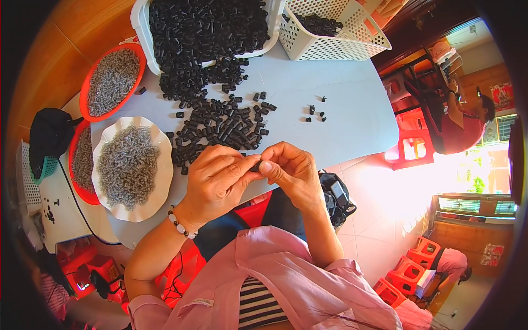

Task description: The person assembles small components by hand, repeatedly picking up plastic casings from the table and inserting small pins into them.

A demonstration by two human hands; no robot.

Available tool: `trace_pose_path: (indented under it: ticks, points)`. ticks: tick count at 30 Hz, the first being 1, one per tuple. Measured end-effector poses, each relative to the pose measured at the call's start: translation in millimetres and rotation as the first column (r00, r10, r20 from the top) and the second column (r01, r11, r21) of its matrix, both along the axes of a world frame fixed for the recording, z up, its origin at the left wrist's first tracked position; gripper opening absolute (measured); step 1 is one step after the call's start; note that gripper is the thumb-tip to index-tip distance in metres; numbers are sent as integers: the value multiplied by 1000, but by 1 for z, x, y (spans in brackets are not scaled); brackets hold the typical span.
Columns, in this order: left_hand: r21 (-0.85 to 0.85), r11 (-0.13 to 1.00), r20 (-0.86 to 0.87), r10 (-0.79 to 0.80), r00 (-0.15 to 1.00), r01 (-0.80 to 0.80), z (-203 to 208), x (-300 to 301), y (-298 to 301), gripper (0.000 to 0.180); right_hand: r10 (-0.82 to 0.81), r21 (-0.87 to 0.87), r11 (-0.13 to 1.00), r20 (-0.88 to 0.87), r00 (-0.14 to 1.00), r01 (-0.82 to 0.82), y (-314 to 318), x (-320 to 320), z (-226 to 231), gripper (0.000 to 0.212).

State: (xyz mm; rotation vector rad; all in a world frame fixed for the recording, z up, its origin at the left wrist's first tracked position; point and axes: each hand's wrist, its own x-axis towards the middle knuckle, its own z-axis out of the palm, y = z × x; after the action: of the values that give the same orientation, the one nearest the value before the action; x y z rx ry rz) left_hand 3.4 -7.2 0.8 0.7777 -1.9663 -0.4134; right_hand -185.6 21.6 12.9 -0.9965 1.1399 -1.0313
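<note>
Well, left hand (214, 175) and right hand (294, 175), nearly closed, pinch a black plastic piece (256, 165); best keep it square, springs (129, 168) at nine o'clock.

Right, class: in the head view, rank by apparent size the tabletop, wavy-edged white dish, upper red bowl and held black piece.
1. Tabletop
2. Wavy-edged white dish
3. Upper red bowl
4. Held black piece, partly hidden

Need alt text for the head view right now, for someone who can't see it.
A person's left hand and right hand pinch a small dark piece above a pale table. Loose black parts lie heaped by a white tub of more; at left, a scalloped white dish holds small silvery pieces.
</note>
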Motion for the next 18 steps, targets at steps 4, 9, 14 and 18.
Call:
trace_pose_path:
  ticks: [4, 9, 14, 18]
  points:
    - [58, 998, -62, -15, 998, 18, 6, -1, -2, 22, -8, -50, 999, 16, 1000, 9, -9, -4, 6, 16]
    - [220, 975, -189, 73, 979, -30, 12, 9, -6, 20, -304, -411, 891, -219, 927, 195, -59, -30, 43, 16]
    - [372, 928, -356, 157, 921, -14, 8, 14, -6, 29, -758, -858, 504, -386, 525, 96, -158, -74, 76, 20]
    - [520, 854, -417, 260, 871, -6, 12, 17, -7, 31, -780, -862, 507, -466, 417, -14, -180, -90, 65, 19]
